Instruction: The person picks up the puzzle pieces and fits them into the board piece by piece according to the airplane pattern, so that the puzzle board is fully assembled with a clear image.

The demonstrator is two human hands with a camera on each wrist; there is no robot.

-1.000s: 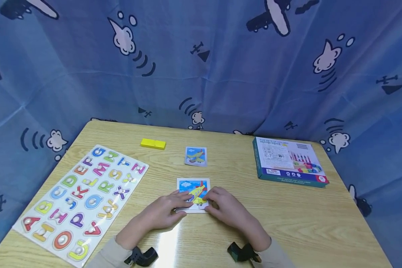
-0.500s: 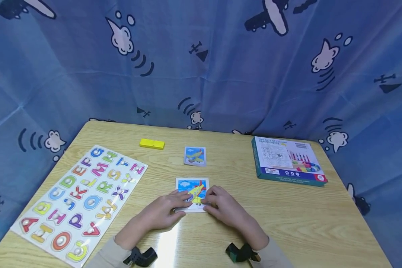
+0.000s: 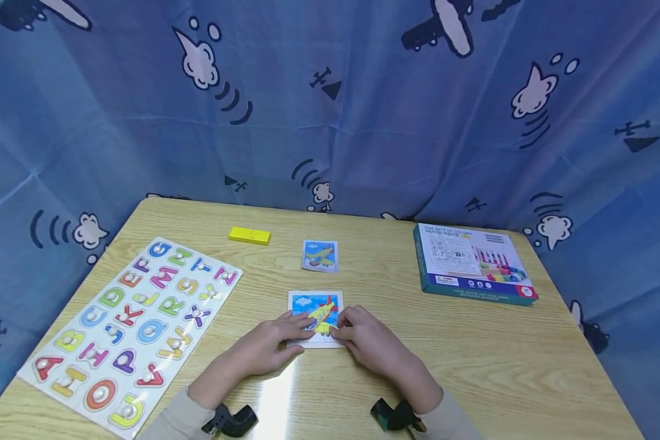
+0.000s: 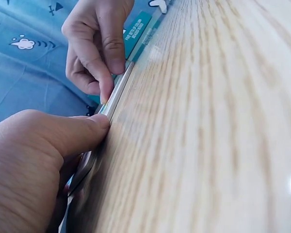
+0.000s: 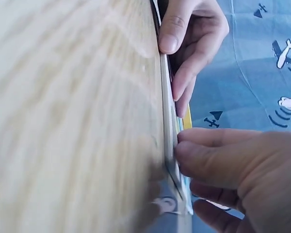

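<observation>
An airplane jigsaw puzzle (image 3: 308,299), with a yellow plane on blue sky and a white border, lies on the table in the head view. My left hand (image 3: 269,345) rests over its left side, fingers laid across the picture. The left thumb (image 4: 87,131) touches the board's near edge in the left wrist view. At the lower right part of the puzzle, my right hand (image 3: 371,339) has its curled fingers and thumb (image 5: 199,158) together on a puzzle piece, mostly hidden by the fingertips. A smaller airplane picture card (image 3: 320,256) lies just beyond the puzzle.
To the left lies a white alphabet board (image 3: 137,330) with knobbed letters. A yellow block (image 3: 250,236) sits at the back left. At the back right is a flat teal-edged toy box (image 3: 475,264). Behind the table (image 3: 500,366) hangs a blue patterned curtain (image 3: 275,73).
The right thumb and fingers have shifted slightly at the puzzle's lower right, the thumb now further onto the picture. The left hand keeps its place. The head view has moved a little.
</observation>
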